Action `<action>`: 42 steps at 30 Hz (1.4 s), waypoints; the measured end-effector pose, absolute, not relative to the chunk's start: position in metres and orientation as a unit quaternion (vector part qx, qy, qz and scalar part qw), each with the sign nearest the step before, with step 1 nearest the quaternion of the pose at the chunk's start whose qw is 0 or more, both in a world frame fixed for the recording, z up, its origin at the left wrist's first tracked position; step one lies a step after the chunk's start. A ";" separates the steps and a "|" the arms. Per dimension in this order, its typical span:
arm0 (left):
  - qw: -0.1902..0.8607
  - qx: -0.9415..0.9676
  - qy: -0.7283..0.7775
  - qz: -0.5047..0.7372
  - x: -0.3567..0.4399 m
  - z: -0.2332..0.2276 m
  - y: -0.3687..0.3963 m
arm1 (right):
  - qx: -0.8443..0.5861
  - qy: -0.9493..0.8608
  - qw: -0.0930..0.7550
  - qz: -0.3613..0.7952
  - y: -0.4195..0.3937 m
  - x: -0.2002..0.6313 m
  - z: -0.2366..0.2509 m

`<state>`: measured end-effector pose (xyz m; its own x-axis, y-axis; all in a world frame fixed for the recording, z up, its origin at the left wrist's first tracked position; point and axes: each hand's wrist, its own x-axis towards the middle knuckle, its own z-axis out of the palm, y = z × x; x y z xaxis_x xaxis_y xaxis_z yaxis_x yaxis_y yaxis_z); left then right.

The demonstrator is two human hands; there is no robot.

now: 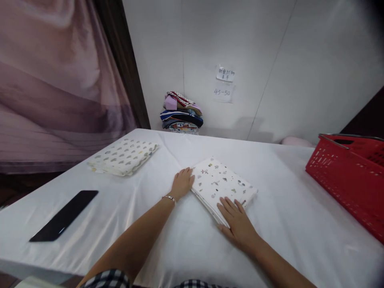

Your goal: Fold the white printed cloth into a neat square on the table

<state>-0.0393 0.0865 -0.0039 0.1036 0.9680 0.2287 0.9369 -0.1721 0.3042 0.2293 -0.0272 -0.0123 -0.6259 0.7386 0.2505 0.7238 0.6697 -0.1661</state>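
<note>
A folded white cloth with small printed motifs (220,182) lies on the white table (180,240) in front of me. My left hand (182,183) rests at the cloth's left edge, fingers curled against it. My right hand (237,222) lies flat on the cloth's near corner, fingers spread. Neither hand lifts the cloth.
A second folded cloth with heart-like prints (123,157) lies at the far left. A black phone (64,215) lies near the left edge. A red plastic basket (348,176) stands at the right. A stack of folded clothes (181,113) sits against the back wall.
</note>
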 end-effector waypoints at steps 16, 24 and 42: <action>0.209 0.692 0.682 0.112 -0.056 0.033 0.030 | -0.401 -0.896 0.191 0.020 -0.044 0.299 -0.003; 0.088 0.776 0.606 0.156 -0.022 0.062 0.005 | -0.457 -0.873 0.163 0.059 -0.023 0.275 0.049; 0.066 0.785 0.596 0.157 0.000 -0.002 0.076 | -0.648 -0.751 0.098 0.081 0.076 0.257 0.004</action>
<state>0.0004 0.0760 -0.0017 0.2397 0.9562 0.1680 0.9151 -0.2803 0.2898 0.2569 0.0758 0.0041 -0.1420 0.9890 0.0425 0.9573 0.1481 -0.2483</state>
